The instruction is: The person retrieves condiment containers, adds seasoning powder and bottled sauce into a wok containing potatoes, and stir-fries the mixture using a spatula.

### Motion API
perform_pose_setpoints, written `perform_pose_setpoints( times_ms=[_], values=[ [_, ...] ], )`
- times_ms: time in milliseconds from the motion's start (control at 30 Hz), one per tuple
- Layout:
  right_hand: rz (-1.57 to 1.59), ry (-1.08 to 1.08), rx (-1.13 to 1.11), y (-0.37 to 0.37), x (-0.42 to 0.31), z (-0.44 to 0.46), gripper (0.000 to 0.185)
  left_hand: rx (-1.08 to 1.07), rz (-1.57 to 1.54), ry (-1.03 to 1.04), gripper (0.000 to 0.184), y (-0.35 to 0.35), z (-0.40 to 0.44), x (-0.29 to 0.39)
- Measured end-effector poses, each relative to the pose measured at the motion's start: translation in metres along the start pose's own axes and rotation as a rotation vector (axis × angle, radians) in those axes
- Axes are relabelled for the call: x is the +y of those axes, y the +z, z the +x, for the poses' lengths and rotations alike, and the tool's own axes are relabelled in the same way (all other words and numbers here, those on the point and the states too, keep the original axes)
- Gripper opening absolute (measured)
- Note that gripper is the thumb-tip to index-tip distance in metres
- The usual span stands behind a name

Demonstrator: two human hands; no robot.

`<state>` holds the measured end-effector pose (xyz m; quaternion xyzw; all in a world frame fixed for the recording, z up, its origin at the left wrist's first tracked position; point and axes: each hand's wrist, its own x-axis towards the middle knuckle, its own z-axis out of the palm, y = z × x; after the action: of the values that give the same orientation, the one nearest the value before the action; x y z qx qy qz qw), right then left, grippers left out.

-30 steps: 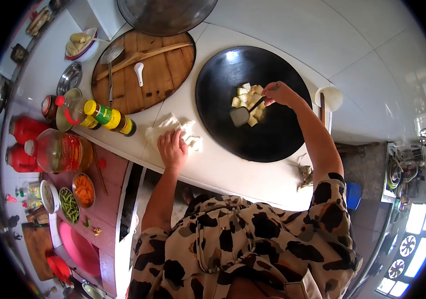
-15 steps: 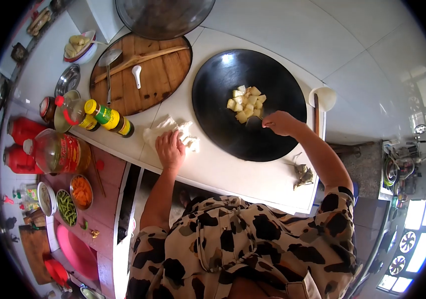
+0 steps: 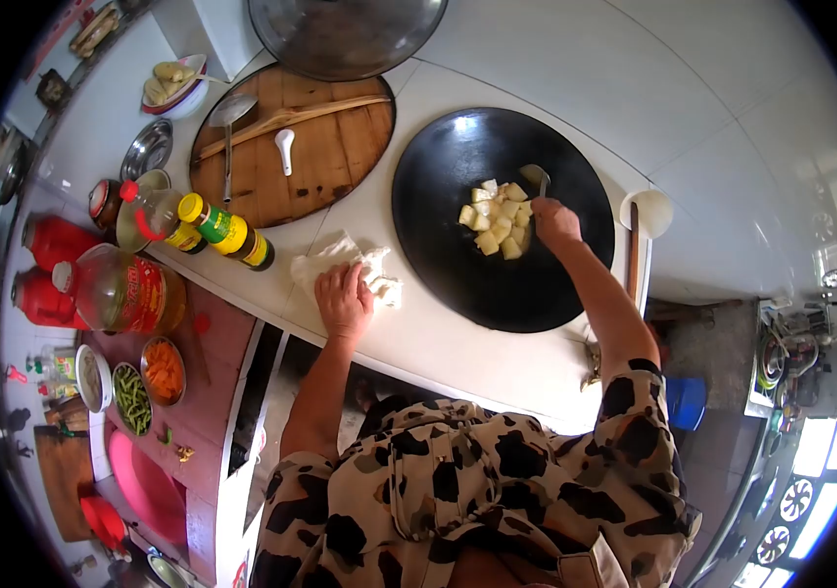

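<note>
One long pale counter (image 3: 497,370) takes up the middle of the view, and the wide black wok (image 3: 477,294) sits at its right part. Left of the wok lies the round wooden board (image 3: 340,162), with a dark round lid (image 3: 350,41) beyond it at the top edge. A large oil jug (image 3: 119,289) stands at the left, near two slimmer bottles, one of them capped in yellow (image 3: 227,235). Between the board and the near edge of the counter, the crumpled white cloth (image 3: 379,269) lies beneath the left hand (image 3: 344,299), which rests palm down, mostly open, fingers a little bent; whether it grips any of the fabric cannot be told. The right hand (image 3: 557,223), over the wok, is closed around the handle of a spatula (image 3: 535,176), whose head points away from the person, just beyond the food. Across the board run a long wooden utensil (image 3: 291,122) and a metal ladle (image 3: 229,113). Bowls of orange pieces (image 3: 163,370) and green pieces (image 3: 132,397) sit side by side at lower left. Smaller is the white spoon (image 3: 285,147) on the board. Smallest are the pale cubes (image 3: 500,223), gathered inside the wok beside the right hand.
</note>
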<state>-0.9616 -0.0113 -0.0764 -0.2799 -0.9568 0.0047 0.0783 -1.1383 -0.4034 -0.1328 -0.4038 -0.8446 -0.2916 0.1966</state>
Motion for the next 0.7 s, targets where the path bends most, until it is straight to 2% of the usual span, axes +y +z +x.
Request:
perform_pose_setpoints(
  times_ms=[100, 167, 267, 400, 500, 600, 700],
  values=[
    [-0.242, -0.192, -0.07, 0.021, -0.022, -0.013, 0.009, 0.003, -0.016, -0.003, 0.036, -0.002, 0.002, 0.002],
    [-0.28, -0.236, -0.177, 0.013, -0.047, -0.029, 0.011, 0.009, -0.014, -0.006, 0.036, -0.003, 0.002, 0.002],
    [-0.261, -0.341, -0.183, 0.019, -0.04, -0.039, 0.015, 0.006, -0.015, -0.006, 0.037, -0.003, 0.002, 0.002],
    [-0.137, -0.342, -0.058, 0.003, -0.019, -0.026, 0.019, -0.003, -0.028, 0.003, 0.037, -0.002, 0.001, 0.001],
    [-0.094, -0.362, 0.037, 0.002, -0.02, -0.023, 0.01, -0.007, -0.013, -0.006, 0.036, -0.002, 0.002, 0.002],
    [-0.128, -0.371, -0.013, 0.021, -0.018, -0.03, 0.023, -0.004, 0.002, -0.004, 0.036, -0.001, 0.002, 0.002],
    [-0.078, -0.444, 0.016, 0.025, -0.018, -0.05, 0.023, 0.008, -0.02, -0.004, 0.036, -0.001, 0.001, 0.001]
  ],
)
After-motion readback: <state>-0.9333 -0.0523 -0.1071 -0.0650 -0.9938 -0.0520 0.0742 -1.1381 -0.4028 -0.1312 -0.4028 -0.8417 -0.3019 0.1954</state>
